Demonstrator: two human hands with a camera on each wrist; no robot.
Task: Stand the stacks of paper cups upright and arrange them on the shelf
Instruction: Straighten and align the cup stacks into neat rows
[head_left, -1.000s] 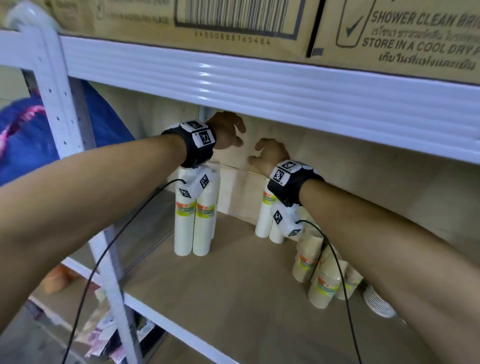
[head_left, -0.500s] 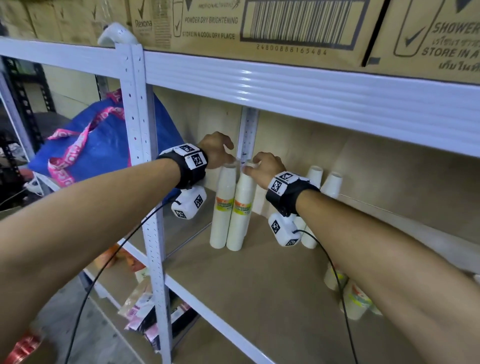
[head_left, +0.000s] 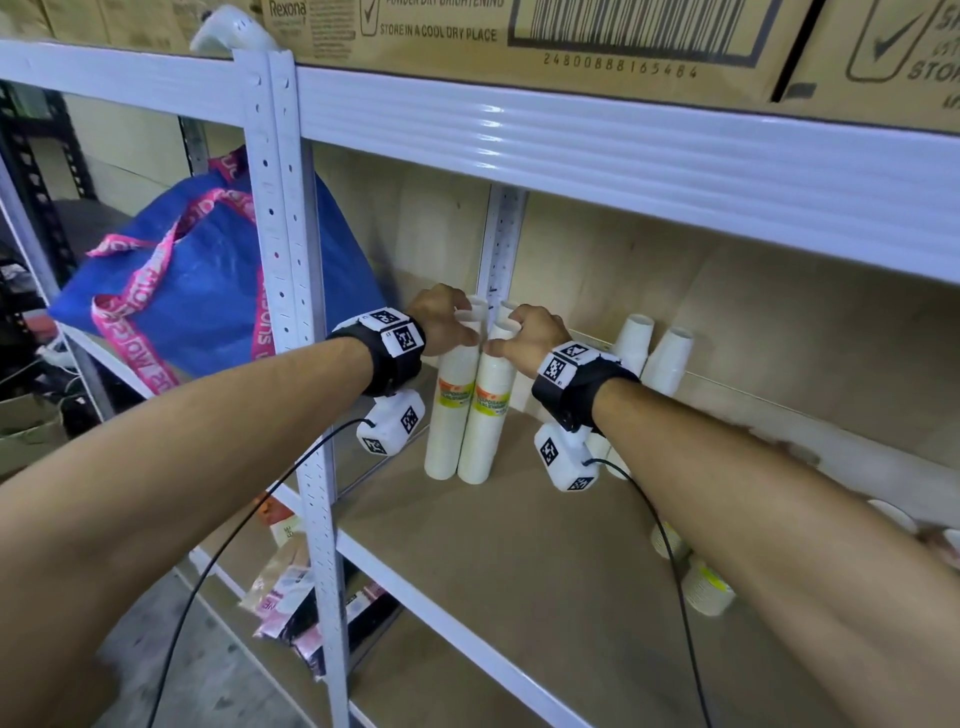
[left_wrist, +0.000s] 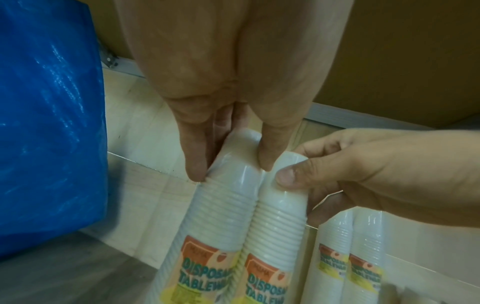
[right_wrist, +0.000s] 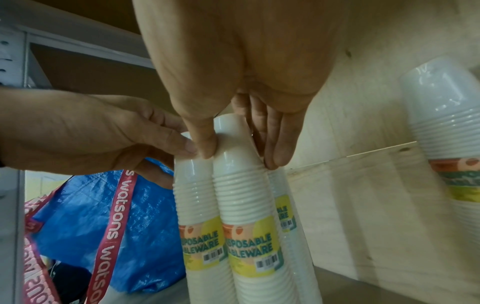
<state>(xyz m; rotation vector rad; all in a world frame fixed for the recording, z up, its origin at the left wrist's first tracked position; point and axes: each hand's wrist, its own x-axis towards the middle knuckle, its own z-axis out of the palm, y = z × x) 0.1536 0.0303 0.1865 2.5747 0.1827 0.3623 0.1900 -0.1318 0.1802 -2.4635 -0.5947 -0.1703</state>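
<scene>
Left hand (head_left: 441, 319) and right hand (head_left: 530, 338) pinch adjacent stack tops (head_left: 480, 327) — thumbs touching.

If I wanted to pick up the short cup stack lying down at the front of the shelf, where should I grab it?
Probably around its middle, coming from above and the front. The fallen cup stack lies on its side on the shelf board, so its round wall faces up and open fingers can wrap over it. The right forearm hides part of it, and other fallen cups lie close behind, so the front looks like the freer way in.
</scene>
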